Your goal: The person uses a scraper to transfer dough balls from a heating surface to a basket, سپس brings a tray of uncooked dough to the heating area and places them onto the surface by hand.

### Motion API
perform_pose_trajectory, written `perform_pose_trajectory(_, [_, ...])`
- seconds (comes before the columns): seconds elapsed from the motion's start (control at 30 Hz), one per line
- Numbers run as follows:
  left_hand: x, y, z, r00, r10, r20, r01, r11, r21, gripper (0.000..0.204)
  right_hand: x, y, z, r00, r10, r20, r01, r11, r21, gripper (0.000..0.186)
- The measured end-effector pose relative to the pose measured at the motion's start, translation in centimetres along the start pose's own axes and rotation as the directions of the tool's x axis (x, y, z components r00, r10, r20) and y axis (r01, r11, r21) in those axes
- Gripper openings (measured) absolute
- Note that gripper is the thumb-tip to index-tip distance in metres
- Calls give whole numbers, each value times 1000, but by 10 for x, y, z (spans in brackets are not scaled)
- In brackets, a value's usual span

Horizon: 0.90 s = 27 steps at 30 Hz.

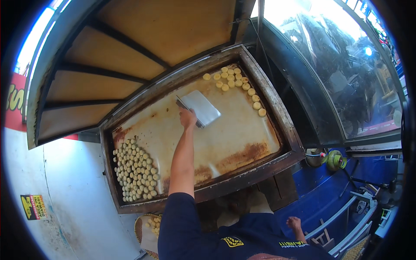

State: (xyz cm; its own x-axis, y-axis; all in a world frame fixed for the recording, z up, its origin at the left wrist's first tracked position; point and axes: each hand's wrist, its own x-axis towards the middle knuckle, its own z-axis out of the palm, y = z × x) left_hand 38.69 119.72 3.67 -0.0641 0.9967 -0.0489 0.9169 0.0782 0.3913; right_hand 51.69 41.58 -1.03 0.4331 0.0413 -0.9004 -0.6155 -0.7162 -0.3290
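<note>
One head view: the left hand (187, 118) closes its grip on a flat metal scraper (199, 107) lying mid-griddle (242, 138), between pale dough balls (135, 170) and yellow ones (236, 82). Right hand (294, 223) hangs low, loosely curled, holding nothing.

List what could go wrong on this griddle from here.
1. The left hand holds the flat metal scraper over the griddle; if the plate is hot, the outstretched bare forearm risks a burn.
2. A wide sweep could knock the yellow cakes near the far corner against the rim.
3. The pale dough balls sit crowded and may stick together.
</note>
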Motion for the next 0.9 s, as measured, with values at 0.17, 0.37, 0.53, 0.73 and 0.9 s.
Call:
perform_pose_trajectory(0.17, [52,48,14,999,43,32,-44,997,59,53,5,18,-4,996,92,13,-92,995,39,22])
perform_pose_trajectory(0.37, [75,58,28,958,262,118,-266,964,20,50,16,-3,3,992,124,30,-124,992,20,21])
perform_pose_trajectory(0.53, [64,56,50,961,228,155,-244,966,88,46,21,-25,6,994,110,-3,-110,994,24,20])
perform_pose_trajectory(0.73, [69,71,74,969,197,149,-210,975,76,46,39,-27,7,995,97,12,-97,995,32,20])
perform_pose_trajectory(0.9, [66,119,102,955,247,164,-250,968,0,46,43,-24,10,994,112,14,-113,993,27,20])
